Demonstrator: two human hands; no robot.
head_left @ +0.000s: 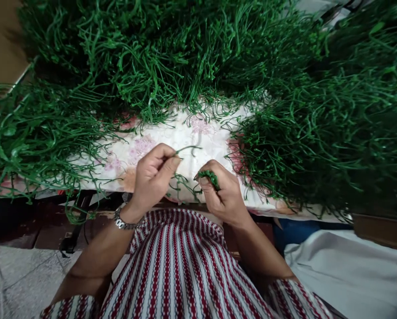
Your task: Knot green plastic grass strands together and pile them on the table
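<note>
My left hand pinches a thin green plastic stem between thumb and forefinger, its free end pointing right. My right hand is closed around a small bunch of green stems, whose knobby ends show above the thumb. The two hands are apart, just above the near edge of a floral tablecloth. A few loose stems lie on the cloth between them. The lower part of the bunch is hidden inside my right fist.
Large heaps of green plastic stems lie at the back, on the left and on the right. A white cloth hangs at lower right. Some stems trail over the table's front edge at left.
</note>
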